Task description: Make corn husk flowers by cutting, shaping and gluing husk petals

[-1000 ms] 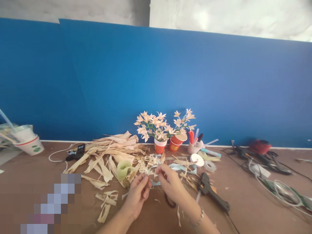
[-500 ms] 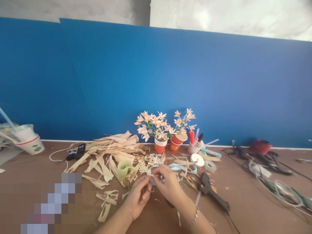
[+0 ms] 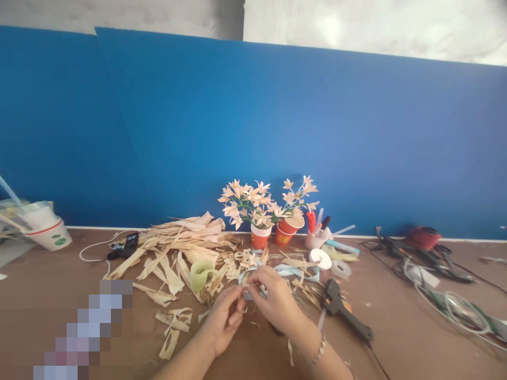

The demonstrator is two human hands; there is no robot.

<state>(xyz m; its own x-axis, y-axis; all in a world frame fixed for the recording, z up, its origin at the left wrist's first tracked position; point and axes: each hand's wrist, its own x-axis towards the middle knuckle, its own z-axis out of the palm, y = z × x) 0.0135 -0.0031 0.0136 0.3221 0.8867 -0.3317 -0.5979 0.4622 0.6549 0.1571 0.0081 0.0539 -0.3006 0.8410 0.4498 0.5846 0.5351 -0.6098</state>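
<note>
My left hand (image 3: 227,314) and my right hand (image 3: 273,296) meet at the middle of the brown table, fingertips pinched together. Whatever they grip between them is small and mostly covered by the fingers, so I cannot make it out. Just beyond the hands lie a light-blue ribbon (image 3: 295,271) and torn pieces of dried corn husk (image 3: 236,266). Behind those, pale husk-like flowers (image 3: 249,199) on green stems stand in a red and white paper cup (image 3: 260,237). A second red cup (image 3: 285,231) beside it leans and bears similar flowers.
A pile of dried husks (image 3: 194,237) and a light-green ribbon roll (image 3: 201,275) lie left. On the right are a glue gun (image 3: 346,312) with its cord, a white roll (image 3: 320,259), a tape roll (image 3: 341,269), a pen cup (image 3: 316,240) and cables (image 3: 467,314). A white paper cup (image 3: 50,236) stands far left.
Both hands stay at the same spot with only slight finger movement. The pale bit that showed between the fingertips is now less visible.
</note>
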